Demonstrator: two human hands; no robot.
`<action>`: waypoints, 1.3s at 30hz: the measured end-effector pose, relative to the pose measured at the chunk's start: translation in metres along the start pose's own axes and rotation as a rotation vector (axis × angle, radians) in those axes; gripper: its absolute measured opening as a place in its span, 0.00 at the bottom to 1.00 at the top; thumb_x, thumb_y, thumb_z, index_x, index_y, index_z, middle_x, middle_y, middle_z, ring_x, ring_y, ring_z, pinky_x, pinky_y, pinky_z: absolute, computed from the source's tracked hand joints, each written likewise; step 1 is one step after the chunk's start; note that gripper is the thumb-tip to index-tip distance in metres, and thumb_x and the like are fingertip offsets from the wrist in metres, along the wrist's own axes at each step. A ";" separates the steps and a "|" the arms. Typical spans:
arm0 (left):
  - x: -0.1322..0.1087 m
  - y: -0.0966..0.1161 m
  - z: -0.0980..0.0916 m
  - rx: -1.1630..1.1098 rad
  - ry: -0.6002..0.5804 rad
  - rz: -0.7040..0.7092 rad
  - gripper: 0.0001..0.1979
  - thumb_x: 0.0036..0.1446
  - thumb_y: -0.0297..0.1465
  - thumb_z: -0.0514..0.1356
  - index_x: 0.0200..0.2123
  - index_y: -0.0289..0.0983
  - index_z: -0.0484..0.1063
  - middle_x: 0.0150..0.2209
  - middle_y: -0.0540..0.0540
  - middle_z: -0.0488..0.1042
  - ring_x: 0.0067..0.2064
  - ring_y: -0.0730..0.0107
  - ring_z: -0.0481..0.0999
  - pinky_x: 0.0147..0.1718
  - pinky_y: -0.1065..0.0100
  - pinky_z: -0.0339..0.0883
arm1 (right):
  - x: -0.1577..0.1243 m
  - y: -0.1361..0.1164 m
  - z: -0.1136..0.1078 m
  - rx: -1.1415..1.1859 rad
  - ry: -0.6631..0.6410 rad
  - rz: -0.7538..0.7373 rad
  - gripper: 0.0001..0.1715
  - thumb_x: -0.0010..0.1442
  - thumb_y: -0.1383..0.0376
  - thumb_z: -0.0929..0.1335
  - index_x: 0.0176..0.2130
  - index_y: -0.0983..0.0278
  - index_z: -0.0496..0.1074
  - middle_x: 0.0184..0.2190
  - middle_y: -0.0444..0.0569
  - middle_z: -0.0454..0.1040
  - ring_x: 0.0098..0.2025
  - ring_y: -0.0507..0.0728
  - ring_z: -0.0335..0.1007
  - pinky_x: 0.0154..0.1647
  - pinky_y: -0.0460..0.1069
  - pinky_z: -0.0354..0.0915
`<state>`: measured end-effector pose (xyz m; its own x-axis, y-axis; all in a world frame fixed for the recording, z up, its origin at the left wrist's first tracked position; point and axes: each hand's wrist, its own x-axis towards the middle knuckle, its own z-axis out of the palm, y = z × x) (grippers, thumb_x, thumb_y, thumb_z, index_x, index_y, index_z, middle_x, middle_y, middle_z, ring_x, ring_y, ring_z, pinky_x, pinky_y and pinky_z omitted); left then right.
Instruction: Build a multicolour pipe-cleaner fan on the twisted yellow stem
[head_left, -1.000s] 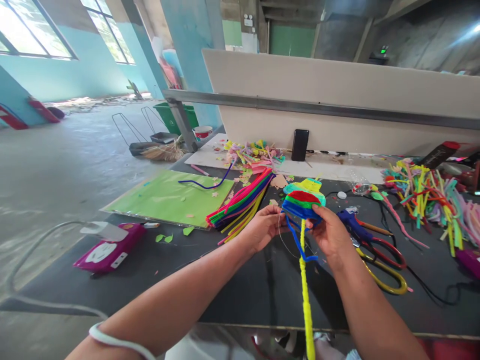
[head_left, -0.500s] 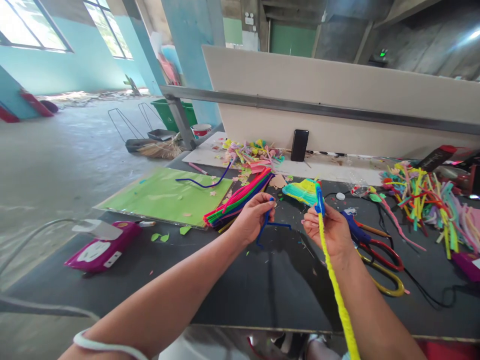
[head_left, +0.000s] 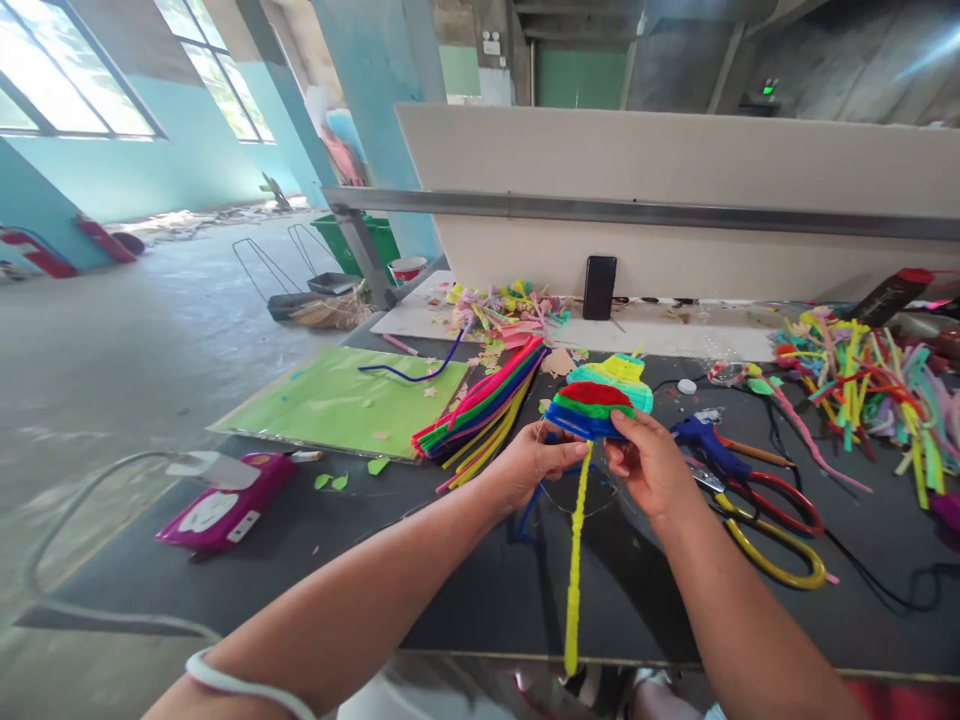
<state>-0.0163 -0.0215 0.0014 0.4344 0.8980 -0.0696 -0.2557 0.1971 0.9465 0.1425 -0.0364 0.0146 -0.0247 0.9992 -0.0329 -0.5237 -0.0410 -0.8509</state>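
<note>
A flat piece of red, green and blue pipe cleaners point(head_left: 592, 402) is held up between both hands, with a yellow wrapped stem point(head_left: 575, 570) hanging down from it. My left hand point(head_left: 529, 462) pinches its lower left edge, where a loose blue pipe cleaner point(head_left: 531, 510) dangles. My right hand point(head_left: 646, 462) grips the right end with thumb and fingers. Behind the piece lies a yellow and turquoise shape point(head_left: 619, 375). To the left is a bundle of coloured pipe cleaners point(head_left: 487, 405).
Scissors point(head_left: 780, 540) and a blue glue gun point(head_left: 709, 445) lie right of my right hand. A phone point(head_left: 600, 288) leans against the white board. Pipe cleaner scraps point(head_left: 847, 370) pile up at the right. A purple power strip point(head_left: 225, 505) and green sheets point(head_left: 345, 400) sit left.
The coloured piece has turned from edge-on to face-on, and its yellow stem now hangs left of my right forearm. My left hand has moved from the loose blue pipe cleaner to the piece's edge.
</note>
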 end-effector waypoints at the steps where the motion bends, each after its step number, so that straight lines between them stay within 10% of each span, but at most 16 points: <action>1: 0.000 -0.001 0.000 -0.008 0.003 0.002 0.16 0.39 0.36 0.70 0.26 0.33 0.69 0.21 0.54 0.61 0.19 0.85 0.54 0.18 0.75 0.42 | 0.000 0.001 0.001 0.001 -0.012 0.005 0.14 0.48 0.60 0.73 0.29 0.63 0.66 0.17 0.37 0.61 0.15 0.45 0.55 0.12 0.41 0.46; 23: 0.002 -0.011 -0.004 -0.088 0.024 -0.026 0.14 0.43 0.36 0.68 0.25 0.31 0.71 0.22 0.50 0.67 0.20 0.83 0.58 0.18 0.75 0.46 | 0.000 0.002 0.002 -0.090 -0.022 0.076 0.14 0.45 0.60 0.74 0.32 0.63 0.70 0.16 0.36 0.58 0.15 0.44 0.51 0.11 0.39 0.42; 39: 0.000 -0.007 -0.007 0.023 -0.128 0.013 0.14 0.45 0.35 0.66 0.25 0.33 0.66 0.20 0.53 0.59 0.20 0.82 0.55 0.19 0.73 0.42 | 0.001 -0.007 -0.008 -0.190 -0.171 0.178 0.17 0.42 0.64 0.76 0.34 0.65 0.73 0.19 0.40 0.68 0.19 0.47 0.63 0.13 0.40 0.58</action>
<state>-0.0200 -0.0200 -0.0072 0.5387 0.8423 -0.0181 -0.2423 0.1755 0.9542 0.1532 -0.0350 0.0165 -0.2534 0.9605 -0.1153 -0.3304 -0.1980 -0.9228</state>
